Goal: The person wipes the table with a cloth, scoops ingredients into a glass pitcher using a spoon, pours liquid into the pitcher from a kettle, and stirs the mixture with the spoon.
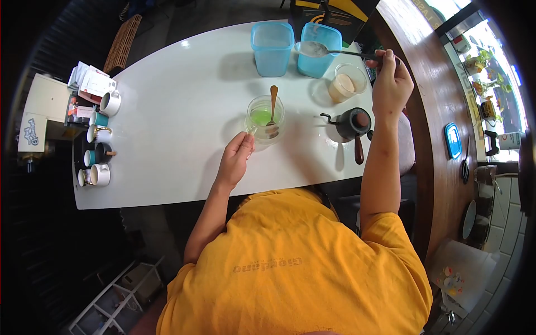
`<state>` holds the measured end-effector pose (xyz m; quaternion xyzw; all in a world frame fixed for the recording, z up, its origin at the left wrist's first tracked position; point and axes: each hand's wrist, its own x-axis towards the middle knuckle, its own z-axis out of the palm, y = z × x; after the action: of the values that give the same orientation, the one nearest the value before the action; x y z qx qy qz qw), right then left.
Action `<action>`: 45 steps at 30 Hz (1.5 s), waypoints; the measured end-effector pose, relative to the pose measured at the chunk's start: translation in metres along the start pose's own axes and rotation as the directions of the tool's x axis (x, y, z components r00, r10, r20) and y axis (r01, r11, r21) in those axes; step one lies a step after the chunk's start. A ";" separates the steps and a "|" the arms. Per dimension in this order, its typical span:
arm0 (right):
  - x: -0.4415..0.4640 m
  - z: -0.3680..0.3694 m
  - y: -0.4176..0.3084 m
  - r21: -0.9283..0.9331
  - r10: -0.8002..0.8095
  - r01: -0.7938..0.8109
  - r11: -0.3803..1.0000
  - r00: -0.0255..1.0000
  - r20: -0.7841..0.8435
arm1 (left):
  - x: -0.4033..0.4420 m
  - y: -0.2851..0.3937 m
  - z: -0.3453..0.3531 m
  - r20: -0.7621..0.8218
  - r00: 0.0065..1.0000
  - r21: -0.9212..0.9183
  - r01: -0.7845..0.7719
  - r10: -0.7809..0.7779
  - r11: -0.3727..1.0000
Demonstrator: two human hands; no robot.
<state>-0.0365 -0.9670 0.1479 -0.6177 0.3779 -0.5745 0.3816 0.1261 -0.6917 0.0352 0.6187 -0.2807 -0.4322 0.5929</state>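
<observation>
My left hand point(235, 156) is closed around the handle of a clear glass mug point(251, 118) standing on the table. The mug contains green liquid, and a brownish spoon point(273, 100) leans inside it. My right hand point(391, 84) pinches the dark end of a long-handled spoon point(353, 54). Its bowl carries something white and appears above a translucent blue container point(314, 66). Another blue container point(271, 62) stands just to its left. Below the raised spoon, a clear plastic tub point(338, 94) contains something beige.
A small dark gooseneck pot point(347, 127) with a wooden handle stands near my right forearm. Several cups, including a white mug point(110, 103), line the left edge of the white table point(167, 128). A wooden counter point(432, 139) runs along the right, bearing a blue-rimmed lid point(453, 140).
</observation>
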 end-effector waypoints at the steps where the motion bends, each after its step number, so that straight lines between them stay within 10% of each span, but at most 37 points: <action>1: -0.006 0.000 0.000 0.037 0.019 -0.020 0.999 1.000 0.024 | 0.000 0.001 -0.001 -0.010 1.000 0.006 -0.004 0.005 1.000; 31: -0.092 -0.019 -0.017 0.146 -0.032 -0.012 0.989 0.954 0.298 | -0.016 0.010 -0.002 -0.043 0.999 -0.089 0.000 -0.004 0.996; 45: -0.033 -0.020 -0.006 0.239 0.146 -0.124 0.963 0.987 -0.073 | -0.014 -0.001 -0.003 -0.026 0.999 -0.098 0.017 -0.020 0.995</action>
<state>-0.0576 -0.9349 0.1402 -0.5149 0.3656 -0.6147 0.4727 0.1221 -0.6779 0.0371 0.5973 -0.2454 -0.4424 0.6224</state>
